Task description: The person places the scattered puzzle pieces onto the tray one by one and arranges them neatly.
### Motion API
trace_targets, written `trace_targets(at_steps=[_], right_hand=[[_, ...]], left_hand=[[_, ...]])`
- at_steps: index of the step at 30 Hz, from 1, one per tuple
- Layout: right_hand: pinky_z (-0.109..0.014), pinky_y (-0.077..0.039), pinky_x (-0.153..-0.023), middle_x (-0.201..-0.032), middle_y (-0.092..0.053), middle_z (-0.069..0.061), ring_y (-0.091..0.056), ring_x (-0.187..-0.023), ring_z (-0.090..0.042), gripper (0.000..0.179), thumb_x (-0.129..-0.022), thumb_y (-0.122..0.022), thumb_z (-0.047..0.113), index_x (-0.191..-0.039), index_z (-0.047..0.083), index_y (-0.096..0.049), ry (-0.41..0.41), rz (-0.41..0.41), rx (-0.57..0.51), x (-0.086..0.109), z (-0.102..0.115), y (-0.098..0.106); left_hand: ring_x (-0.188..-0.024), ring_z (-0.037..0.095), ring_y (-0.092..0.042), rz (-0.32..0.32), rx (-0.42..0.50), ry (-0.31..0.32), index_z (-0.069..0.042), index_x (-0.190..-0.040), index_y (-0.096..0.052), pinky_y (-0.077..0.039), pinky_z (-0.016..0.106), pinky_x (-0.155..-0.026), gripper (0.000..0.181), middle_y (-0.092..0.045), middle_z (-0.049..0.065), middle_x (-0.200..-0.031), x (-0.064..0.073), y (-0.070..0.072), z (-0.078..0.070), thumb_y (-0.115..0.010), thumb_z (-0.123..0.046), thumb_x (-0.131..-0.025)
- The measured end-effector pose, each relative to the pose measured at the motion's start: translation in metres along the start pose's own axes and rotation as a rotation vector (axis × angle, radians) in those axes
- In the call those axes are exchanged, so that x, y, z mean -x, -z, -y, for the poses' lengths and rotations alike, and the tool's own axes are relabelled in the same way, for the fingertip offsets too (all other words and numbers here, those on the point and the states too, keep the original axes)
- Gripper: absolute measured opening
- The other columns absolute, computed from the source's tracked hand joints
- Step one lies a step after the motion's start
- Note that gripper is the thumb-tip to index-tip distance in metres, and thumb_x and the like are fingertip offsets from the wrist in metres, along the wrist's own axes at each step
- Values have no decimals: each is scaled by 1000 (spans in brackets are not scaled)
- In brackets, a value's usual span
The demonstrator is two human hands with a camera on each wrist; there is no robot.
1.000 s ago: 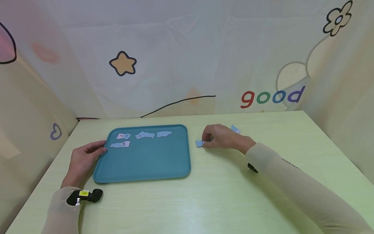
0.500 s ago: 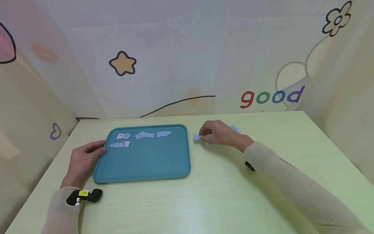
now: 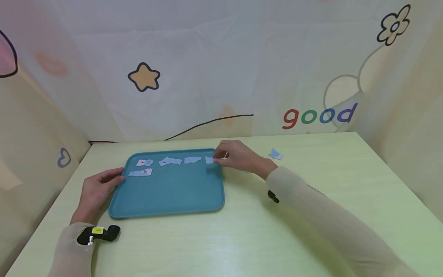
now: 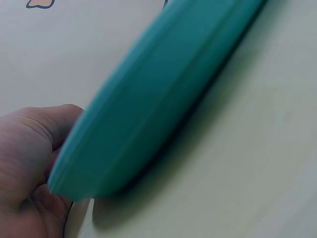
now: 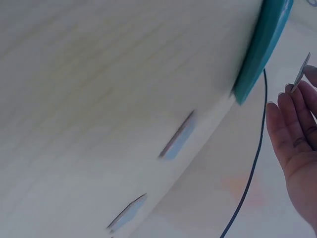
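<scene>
My right hand (image 3: 238, 156) pinches a small light-blue paper piece (image 3: 209, 160) with ragged edges over the far right corner of the teal tray (image 3: 173, 194). In the right wrist view the held piece shows edge-on between thumb and fingertips, raised above the tray. My left hand (image 3: 97, 190) holds the tray's left rim, thumb and fingers at the edge. Along the tray's far side lie several pieces: a pink-and-blue piece (image 3: 144, 162), a jagged piece (image 3: 170, 161) and a plain blue piece (image 3: 192, 159). A longer piece (image 3: 140, 172) lies just below them.
A loose paper piece (image 3: 275, 154) lies on the pale table (image 3: 259, 231), right of the tray. The right wrist view shows another piece (image 5: 181, 139) on the table, largely hidden by my arm in the head view. A printed curtain (image 3: 207, 77) stands behind the table.
My right hand has carried the pinched paper piece from the table leftward and slightly away, over the tray's corner. The left hand stays on the rim.
</scene>
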State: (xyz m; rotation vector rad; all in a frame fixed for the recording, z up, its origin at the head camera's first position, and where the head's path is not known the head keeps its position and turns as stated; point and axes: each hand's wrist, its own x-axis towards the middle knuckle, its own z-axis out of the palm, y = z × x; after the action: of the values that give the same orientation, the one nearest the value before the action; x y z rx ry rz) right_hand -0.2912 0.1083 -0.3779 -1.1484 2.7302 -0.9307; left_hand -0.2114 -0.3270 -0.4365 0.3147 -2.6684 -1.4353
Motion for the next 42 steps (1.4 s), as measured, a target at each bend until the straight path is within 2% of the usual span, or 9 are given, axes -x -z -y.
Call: trace_targets(at_steps=[6, 9, 13, 18, 27, 36, 39, 42], right_hand=[[-26, -56, -91, -104, -71, -4, -71, -99, -18, 14, -99, -77, 13, -110, 4, -80, 47, 22, 19, -20, 24, -12], [-23, -56, -92, -106, -71, -5, -71, -100, -18, 16, -99, -77, 13, -112, 3, -79, 59, 43, 36, -30, 33, -19], [-20, -54, -92, -107, -71, -6, -71, -101, -17, 16, -100, -76, 13, -113, 3, -79, 61, 59, 55, -41, 41, -29], [-18, -52, -90, -109, -70, -6, -70, -101, -17, 17, -100, -76, 14, -114, 3, -79, 60, 89, 60, -53, 50, -39], [-19, -52, -90, -111, -70, -5, -67, -101, -15, 19, -102, -75, 18, -116, 6, -78, 43, 119, 77, -71, 68, -46], [-18, -51, -88, -108, -69, -2, -64, -98, -13, 19, -103, -74, 19, -116, 7, -79, -11, 134, 77, -87, 73, -60], [-18, -51, -87, -108, -69, -2, -63, -97, -12, 19, -103, -74, 20, -116, 7, -79, -35, 135, 77, -90, 72, -63], [-19, -51, -88, -111, -71, -3, -63, -98, -12, 20, -103, -74, 19, -117, 6, -79, -48, 144, 86, -93, 71, -64]], left_hand=[[-138, 38, -52, 3, 21, 13, -3, -149, -61, -51, 42, -109, 48, -58, 21, -150, -1, -1, 0, -66, -28, -108], [-138, 37, -53, 1, 22, 17, -4, -149, -61, -52, 38, -107, 48, -58, 21, -150, -1, -1, 0, -66, -28, -108], [-137, 37, -53, 3, 25, 7, -3, -148, -61, -53, 26, -101, 48, -59, 21, -150, 0, -1, 1, -66, -28, -108], [-138, 39, -53, 8, 28, 3, -3, -149, -61, -53, 31, -104, 48, -58, 21, -150, 0, -2, 1, -66, -28, -108], [-138, 39, -54, -1, 1, -12, -3, -148, -62, -52, 41, -108, 47, -59, 22, -149, 0, 0, 1, -65, -27, -108], [-138, 40, -52, 1, -22, -6, -3, -149, -61, -51, 46, -108, 48, -59, 22, -149, 1, 1, 1, -65, -30, -108], [-138, 40, -53, 4, -15, 0, -3, -149, -60, -52, 41, -108, 49, -58, 22, -150, 1, 1, 0, -64, -29, -109], [-137, 38, -53, 6, -13, 3, -3, -149, -61, -53, 31, -103, 48, -59, 21, -149, 1, 0, -2, -65, -29, -108]])
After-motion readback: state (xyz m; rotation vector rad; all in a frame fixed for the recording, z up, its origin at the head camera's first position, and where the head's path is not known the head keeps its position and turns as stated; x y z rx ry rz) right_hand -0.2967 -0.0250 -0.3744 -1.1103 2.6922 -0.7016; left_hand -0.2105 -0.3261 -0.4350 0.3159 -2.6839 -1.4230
